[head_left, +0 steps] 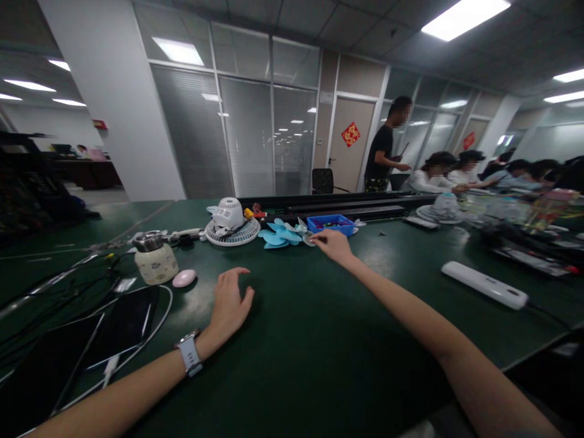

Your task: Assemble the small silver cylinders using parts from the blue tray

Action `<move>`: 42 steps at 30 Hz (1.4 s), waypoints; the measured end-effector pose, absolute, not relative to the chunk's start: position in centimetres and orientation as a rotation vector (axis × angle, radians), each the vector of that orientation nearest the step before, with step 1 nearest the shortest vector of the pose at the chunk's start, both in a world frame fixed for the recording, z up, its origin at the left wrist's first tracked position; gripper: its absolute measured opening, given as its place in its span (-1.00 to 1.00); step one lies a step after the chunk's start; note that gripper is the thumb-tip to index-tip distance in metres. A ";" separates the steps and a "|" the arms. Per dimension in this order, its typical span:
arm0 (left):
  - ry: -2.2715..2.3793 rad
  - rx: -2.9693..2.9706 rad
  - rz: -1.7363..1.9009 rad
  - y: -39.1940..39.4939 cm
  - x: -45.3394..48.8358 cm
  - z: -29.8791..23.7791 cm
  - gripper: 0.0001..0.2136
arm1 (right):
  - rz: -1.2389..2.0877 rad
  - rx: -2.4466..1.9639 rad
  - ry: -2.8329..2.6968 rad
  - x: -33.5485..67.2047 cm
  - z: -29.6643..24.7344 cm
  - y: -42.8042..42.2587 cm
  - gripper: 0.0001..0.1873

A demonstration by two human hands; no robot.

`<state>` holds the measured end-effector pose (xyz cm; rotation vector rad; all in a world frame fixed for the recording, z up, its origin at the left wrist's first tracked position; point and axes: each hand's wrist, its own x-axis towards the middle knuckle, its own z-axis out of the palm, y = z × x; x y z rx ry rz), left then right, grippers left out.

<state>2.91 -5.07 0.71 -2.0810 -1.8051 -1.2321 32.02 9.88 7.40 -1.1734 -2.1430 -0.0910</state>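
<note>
Pinch by the tray: I'm working at the near side of the blue tray [347, 230] with the right hand [336, 246] — I'm judging this as the picking-up or handling of one small part.
Right fingers: bending together, thumb against fingertip, right beside a clear piece [307, 239]; I'm not managing to tell if they're gripping it or something else.
Clear piece: sitting at the fingertips, between the blue fan blades [276, 235] and the tray.
Left hand: hovering over the desk [296, 340], fingers curving apart, holding nothing.
Next move: calling, I'm thinking, for a firm pinch and a lift clear of the tray wall — with the left hand waiting free to assist.
Hands: I'm counting two, one wearing a watch [188, 354].
Tray: counting one; the bits inside are showing too small to count.
Blades: counting one cluster; leaves are overlapping, so I'm giving no leaf total.
Fan housing: counting one white housing [229, 212], resting on one white grille [235, 238].
Desk, left side: counting one jar [156, 264], one pink oval [184, 278] lying beside it, two dark flat devices [45, 371].
Desk, right side: counting one white power strip [484, 285], lying well apart from the right fingers.
</note>
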 end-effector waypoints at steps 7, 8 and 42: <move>-1.808 -2.094 -1.206 -4.8 2.7 0.3 -0.73 | -0.234 -1.790 -1.888 40.6 7.1 15.7 -0.70; -1.807 -2.095 -1.201 -4.7 2.6 0.3 -0.73 | -0.223 -1.804 -1.883 40.9 6.8 16.0 -0.70; -1.802 -2.112 -1.209 -4.9 2.9 0.6 -0.73 | -0.169 -1.848 -1.924 35.3 4.0 14.1 -0.35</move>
